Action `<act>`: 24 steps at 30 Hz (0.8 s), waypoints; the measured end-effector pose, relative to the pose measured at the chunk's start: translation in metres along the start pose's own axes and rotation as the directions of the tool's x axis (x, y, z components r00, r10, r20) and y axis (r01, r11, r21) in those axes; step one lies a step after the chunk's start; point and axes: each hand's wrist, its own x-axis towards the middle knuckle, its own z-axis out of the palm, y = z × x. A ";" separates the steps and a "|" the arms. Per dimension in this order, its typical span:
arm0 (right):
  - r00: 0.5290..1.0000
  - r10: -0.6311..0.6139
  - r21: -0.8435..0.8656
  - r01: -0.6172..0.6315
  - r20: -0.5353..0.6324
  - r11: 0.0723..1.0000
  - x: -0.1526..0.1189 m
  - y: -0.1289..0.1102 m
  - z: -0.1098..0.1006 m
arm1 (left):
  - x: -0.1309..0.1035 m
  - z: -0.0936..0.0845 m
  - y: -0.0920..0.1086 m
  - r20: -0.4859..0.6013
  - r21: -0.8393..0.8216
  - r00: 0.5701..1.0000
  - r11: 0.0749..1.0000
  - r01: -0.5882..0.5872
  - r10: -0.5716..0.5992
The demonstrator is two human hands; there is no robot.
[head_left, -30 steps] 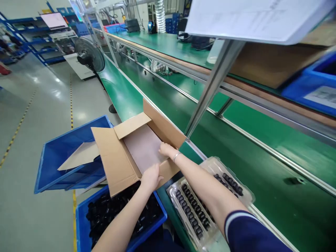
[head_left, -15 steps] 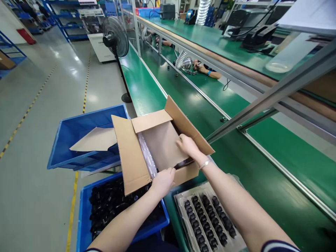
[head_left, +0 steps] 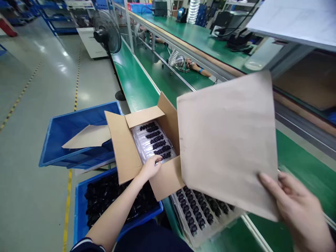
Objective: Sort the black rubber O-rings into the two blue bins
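Observation:
My right hand (head_left: 296, 199) pinches the lower right corner of a brown cardboard sheet (head_left: 227, 143), held up to the right of the open cardboard box (head_left: 128, 150). Inside the box lies a clear plastic tray (head_left: 141, 140) with rows of black parts (head_left: 158, 139). My left hand (head_left: 151, 166) is closed over the near edge of the box, fingertips curled inside by the tray; their undersides are hidden. Partly under the sheet and the box flap, another tray (head_left: 196, 241) of black parts rests on the green bench (head_left: 135, 85).
A blue bin (head_left: 78, 115) at the left contains a brown sheet (head_left: 88, 137). Nearer me stands a blue bin (head_left: 78, 210) full of loose black parts. Metal framing and a shelf (head_left: 168, 29) run along the right. Beyond it, a co-worker's hand (head_left: 193, 64) works. A fan (head_left: 107, 33) stands behind.
My right hand has lifted the cardboard sheet out of the box and carried it right, uncovering the tray of black parts. My left hand stays at the box's near edge. The view has shifted slightly.

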 end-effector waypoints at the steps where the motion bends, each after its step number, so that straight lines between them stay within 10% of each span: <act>1: 0.996 0.079 0.032 -0.078 -0.036 0.996 -0.015 0.030 -0.010 | 0.002 -0.001 -0.002 -0.008 0.004 1.000 1.000 0.027 -0.027; 5: 0.923 0.385 0.302 -0.369 0.006 0.879 -0.094 0.147 -0.022 | 0.003 0.004 -0.003 0.057 0.035 0.998 0.999 0.021 -0.023; 9: 0.819 0.557 0.516 -0.421 -0.137 0.746 -0.170 0.211 -0.002 | 0.001 0.013 0.004 0.190 0.109 0.979 0.990 -0.091 0.070; 15: 0.775 0.595 0.596 -0.380 -0.213 0.708 -0.194 0.239 0.050 | 0.002 0.015 0.004 0.231 0.279 0.967 0.945 -0.173 0.108; 24: 0.829 0.543 0.462 -0.431 -0.137 0.775 -0.188 0.242 0.093 | -0.001 0.000 -0.003 0.288 0.299 0.952 0.934 -0.196 0.107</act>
